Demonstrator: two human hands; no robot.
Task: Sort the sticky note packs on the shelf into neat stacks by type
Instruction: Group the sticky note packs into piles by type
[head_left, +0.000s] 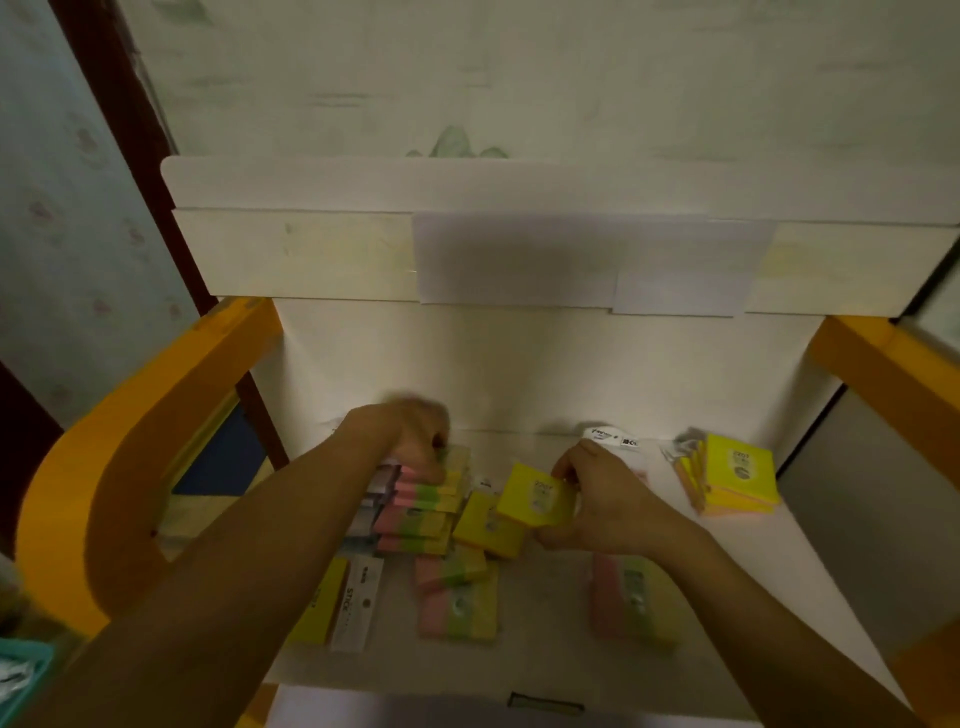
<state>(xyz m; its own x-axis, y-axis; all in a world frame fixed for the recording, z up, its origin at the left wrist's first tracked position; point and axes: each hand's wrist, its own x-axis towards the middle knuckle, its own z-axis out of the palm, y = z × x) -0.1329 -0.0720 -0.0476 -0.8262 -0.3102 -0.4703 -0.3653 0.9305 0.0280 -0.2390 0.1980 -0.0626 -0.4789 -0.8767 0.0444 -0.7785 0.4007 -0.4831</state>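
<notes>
Sticky note packs lie on a white shelf (545, 670). My right hand (605, 501) holds a square yellow pack (535, 496) by its right edge, just above another yellow pack (485, 527). My left hand (415, 441) is blurred and rests with bent fingers on the top of a row of pink-green-yellow striped packs (423, 512); whether it grips one is unclear. A stack of yellow packs (735, 483) stands at the back right. More striped packs lie in front at centre (457, 603) and under my right forearm (631, 597). A yellow pack with a white label strip (340, 603) lies front left.
Orange frame arms stand at the left (114, 467) and right (893, 364) of the shelf. A white backboard (519, 364) closes the back. A white labelled item (613, 439) lies behind my right hand. A teal basket (21, 675) shows at bottom left.
</notes>
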